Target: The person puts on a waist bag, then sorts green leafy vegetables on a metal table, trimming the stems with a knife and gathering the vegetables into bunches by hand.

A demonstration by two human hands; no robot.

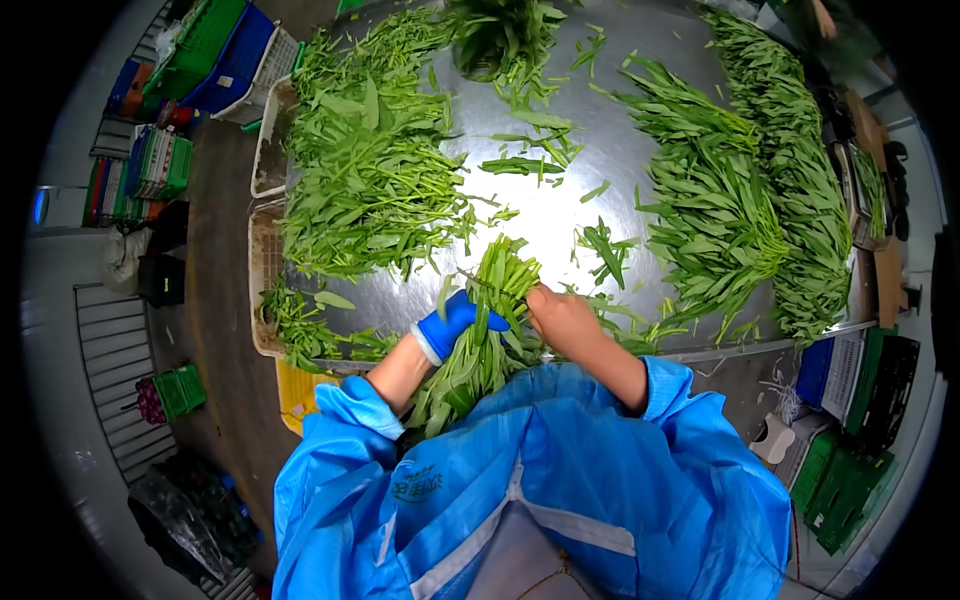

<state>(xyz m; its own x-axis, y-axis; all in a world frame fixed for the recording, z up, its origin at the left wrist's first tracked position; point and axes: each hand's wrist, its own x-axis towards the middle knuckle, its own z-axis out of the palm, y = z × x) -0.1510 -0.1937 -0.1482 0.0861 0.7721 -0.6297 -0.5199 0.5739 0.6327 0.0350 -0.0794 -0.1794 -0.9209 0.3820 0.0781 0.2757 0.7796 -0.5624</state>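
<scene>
My left hand [458,324], in a blue glove, is wrapped round a bunch of water spinach [503,272] close to my body at the table's near edge. The cut stems point up and away from me, and the leaves hang down toward my apron. Bare and closed, my right hand [568,322] presses against the right side of the stems near their ends; its fingertips are partly hidden. Loose leafy stems [604,250] lie on the metal table [625,120] just beyond my hands.
A large heap of water spinach [375,170] covers the table's left side. Bunches lie in rows [715,210] on the right, with another bunch [505,35] at the far side. Crates [268,250] line the left edge. Another person's hand [824,20] shows at the upper right.
</scene>
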